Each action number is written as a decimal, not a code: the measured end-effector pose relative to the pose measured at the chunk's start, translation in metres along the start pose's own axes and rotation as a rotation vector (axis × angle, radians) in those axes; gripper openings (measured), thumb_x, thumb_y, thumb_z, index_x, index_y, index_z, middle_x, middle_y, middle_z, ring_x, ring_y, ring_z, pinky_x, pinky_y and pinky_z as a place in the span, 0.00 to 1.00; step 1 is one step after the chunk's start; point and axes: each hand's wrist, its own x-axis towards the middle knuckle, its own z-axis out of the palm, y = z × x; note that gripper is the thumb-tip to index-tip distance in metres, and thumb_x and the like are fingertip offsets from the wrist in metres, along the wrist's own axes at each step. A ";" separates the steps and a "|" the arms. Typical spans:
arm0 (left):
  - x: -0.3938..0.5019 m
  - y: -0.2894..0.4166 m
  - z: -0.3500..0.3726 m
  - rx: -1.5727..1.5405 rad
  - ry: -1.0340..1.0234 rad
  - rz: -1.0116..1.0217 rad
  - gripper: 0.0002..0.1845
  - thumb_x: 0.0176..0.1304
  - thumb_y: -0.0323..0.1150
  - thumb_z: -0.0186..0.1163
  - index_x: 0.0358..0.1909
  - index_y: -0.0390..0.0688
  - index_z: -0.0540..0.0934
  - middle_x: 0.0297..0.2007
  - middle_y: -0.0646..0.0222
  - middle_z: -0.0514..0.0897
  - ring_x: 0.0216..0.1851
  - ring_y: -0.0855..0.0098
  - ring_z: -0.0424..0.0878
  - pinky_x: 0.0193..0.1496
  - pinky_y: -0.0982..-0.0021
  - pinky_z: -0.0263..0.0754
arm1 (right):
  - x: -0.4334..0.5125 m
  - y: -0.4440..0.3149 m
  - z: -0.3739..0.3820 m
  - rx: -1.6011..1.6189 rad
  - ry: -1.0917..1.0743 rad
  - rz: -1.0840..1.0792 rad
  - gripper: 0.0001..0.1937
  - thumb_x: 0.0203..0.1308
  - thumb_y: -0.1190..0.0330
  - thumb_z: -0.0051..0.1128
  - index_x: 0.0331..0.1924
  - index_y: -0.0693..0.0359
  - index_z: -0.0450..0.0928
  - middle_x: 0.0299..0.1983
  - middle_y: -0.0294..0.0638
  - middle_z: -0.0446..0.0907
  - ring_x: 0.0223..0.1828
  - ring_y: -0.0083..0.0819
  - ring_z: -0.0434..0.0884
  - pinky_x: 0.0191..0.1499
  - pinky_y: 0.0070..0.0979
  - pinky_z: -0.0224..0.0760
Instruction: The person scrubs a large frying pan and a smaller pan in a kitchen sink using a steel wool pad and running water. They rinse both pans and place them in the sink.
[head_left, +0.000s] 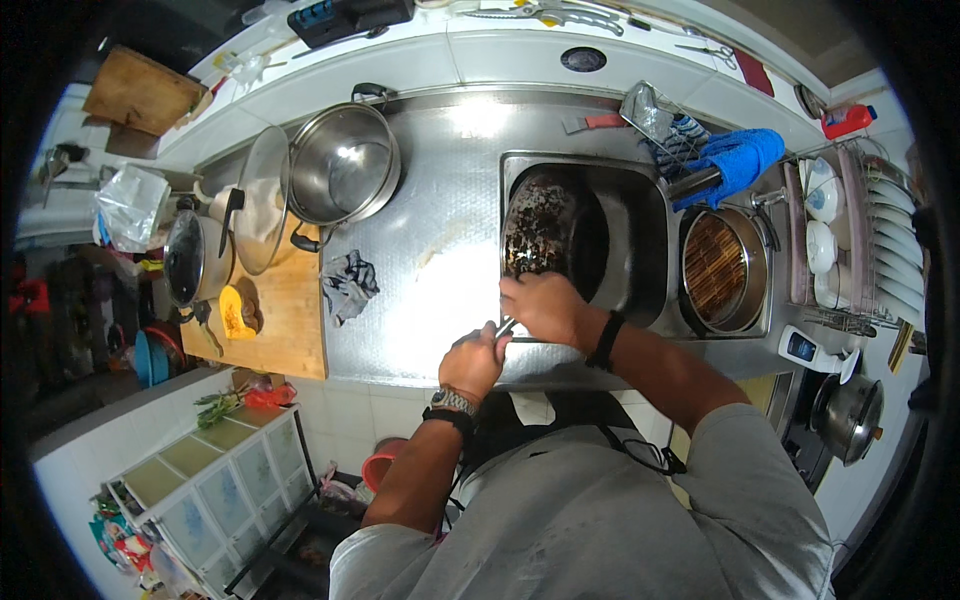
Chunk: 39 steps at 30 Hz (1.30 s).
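A pan (547, 221) with a blackened, patchily worn outer surface rests tilted inside the stainless steel sink (651, 304). My left hand (471, 364) is closed around a slim metal handle (507, 327) at the sink's front left corner. Just beyond it, my right hand (546, 307) has its fingers curled over the far end of that handle, beside the pan's near edge. Whatever lies under the right fingers is hidden, as is the join between handle and pan.
Left of the sink lies a crumpled grey cloth (349, 286). A steel pot (345, 165) and a glass lid (261, 199) stand near a wooden board (289, 330). On the right are a round pot with a slatted rack (716, 262) and a dish rack (862, 225).
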 end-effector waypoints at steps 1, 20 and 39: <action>0.000 0.000 0.000 -0.001 -0.016 -0.009 0.22 0.88 0.56 0.61 0.56 0.46 0.86 0.35 0.53 0.94 0.35 0.43 0.93 0.36 0.42 0.87 | 0.002 0.008 -0.004 -0.009 0.147 -0.045 0.06 0.73 0.66 0.68 0.36 0.55 0.89 0.44 0.43 0.89 0.42 0.45 0.92 0.44 0.43 0.86; -0.001 -0.004 0.006 0.019 0.001 0.008 0.27 0.87 0.58 0.62 0.64 0.43 0.87 0.40 0.50 0.95 0.39 0.42 0.94 0.42 0.42 0.89 | 0.040 0.060 -0.020 -0.081 0.590 0.521 0.05 0.72 0.63 0.70 0.42 0.53 0.86 0.45 0.45 0.83 0.41 0.47 0.89 0.40 0.45 0.85; 0.001 0.004 0.000 0.009 -0.051 -0.022 0.24 0.85 0.52 0.66 0.64 0.41 0.87 0.41 0.44 0.95 0.40 0.39 0.94 0.42 0.41 0.89 | 0.002 0.043 -0.028 0.243 0.379 0.551 0.08 0.77 0.58 0.69 0.42 0.49 0.85 0.44 0.43 0.81 0.37 0.50 0.88 0.37 0.51 0.82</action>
